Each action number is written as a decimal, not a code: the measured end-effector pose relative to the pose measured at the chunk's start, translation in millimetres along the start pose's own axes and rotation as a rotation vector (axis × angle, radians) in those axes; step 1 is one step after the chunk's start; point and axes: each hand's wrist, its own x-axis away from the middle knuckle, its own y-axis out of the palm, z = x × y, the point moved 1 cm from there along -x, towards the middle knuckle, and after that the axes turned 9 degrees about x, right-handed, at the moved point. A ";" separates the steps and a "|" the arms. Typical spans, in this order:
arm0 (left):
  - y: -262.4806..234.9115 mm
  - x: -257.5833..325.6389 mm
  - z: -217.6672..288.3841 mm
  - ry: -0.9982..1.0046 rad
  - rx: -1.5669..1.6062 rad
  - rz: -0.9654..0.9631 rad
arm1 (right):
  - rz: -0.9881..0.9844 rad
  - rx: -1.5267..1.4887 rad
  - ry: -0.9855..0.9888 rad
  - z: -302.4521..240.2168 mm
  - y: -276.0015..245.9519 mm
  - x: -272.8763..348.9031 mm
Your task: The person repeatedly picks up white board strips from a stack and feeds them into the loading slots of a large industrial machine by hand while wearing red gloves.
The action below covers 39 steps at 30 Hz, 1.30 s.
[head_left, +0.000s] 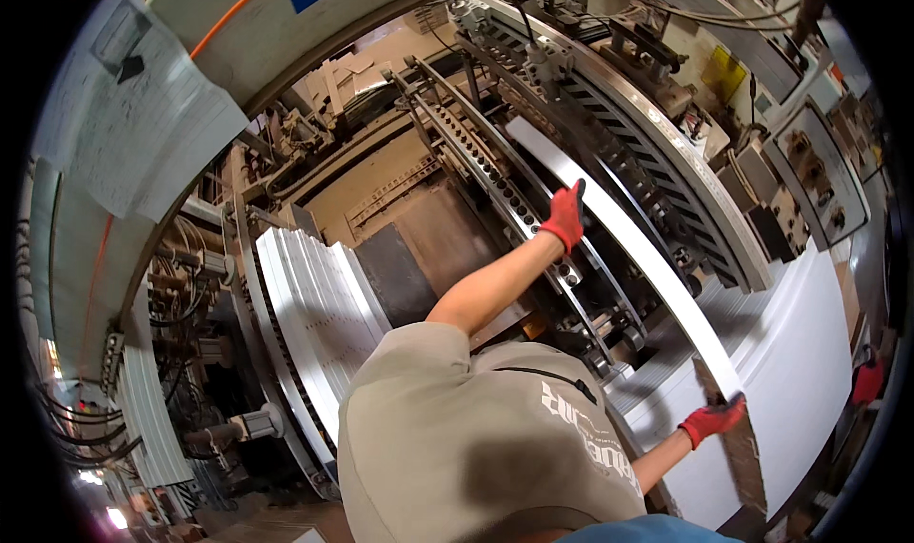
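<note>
A long, narrow white strip [636, 243] runs slantwise from the machine's far rails down to the stack on my right. My left hand [566, 217], in a red glove with dark fingertips, is closed on its edge towards the far end. My right hand [714, 419], gloved the same way, grips its near end. The undersides of both grips are hidden. Below the strip's near end lies a pile of large white sheets [800, 353], crossed by a worn brown bar [743, 453].
Metal rails with rows of round holes [486, 167] run beside my left forearm. A heavy machine beam with a striped edge [657, 153] stands beyond the strip. To the left are stacked white profiled panels [309, 305] and hanging paper sheets [143, 105]. A red object [867, 381] sits far right.
</note>
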 end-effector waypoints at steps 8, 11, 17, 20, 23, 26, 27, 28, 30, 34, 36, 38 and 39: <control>24.9 -104.6 37.3 0.549 -0.231 0.289 | -0.407 0.340 0.157 79.9 112.7 14.2; 37.3 -111.5 32.5 0.535 -0.367 0.293 | -0.417 0.279 0.131 103.6 163.2 20.0; 42.3 -128.6 29.2 0.543 -0.526 0.206 | -0.407 0.405 0.158 105.2 232.2 24.6; 42.6 -139.4 32.2 0.584 -0.587 0.148 | -0.337 0.461 0.072 106.4 241.8 36.0; 46.9 -143.0 29.3 0.580 -0.680 0.213 | -0.254 0.543 -0.069 110.4 246.9 50.1; 52.7 -143.6 25.5 0.522 -0.835 0.300 | -0.179 0.763 -0.263 105.5 255.7 52.7; 55.9 -144.0 25.1 0.520 -0.886 0.311 | -0.190 0.793 -0.240 103.4 259.9 51.2; 57.7 -145.3 26.5 0.512 -0.924 0.317 | -0.197 0.800 -0.209 101.4 264.9 48.8; 61.8 -147.9 30.9 0.498 -0.840 0.356 | -0.219 0.784 -0.189 100.5 273.1 46.7; 65.0 -153.7 44.1 0.555 -0.796 0.383 | -0.218 0.778 -0.269 110.9 282.8 46.7; 62.5 -158.5 42.7 0.545 -0.857 0.350 | -0.213 0.724 -0.268 117.3 282.5 45.6; 56.4 -167.9 31.5 0.493 -0.813 0.349 | -0.264 0.665 -0.217 121.4 281.0 43.6; 53.7 -173.5 21.6 0.528 -0.780 0.348 | -0.311 0.605 -0.177 121.6 279.4 42.2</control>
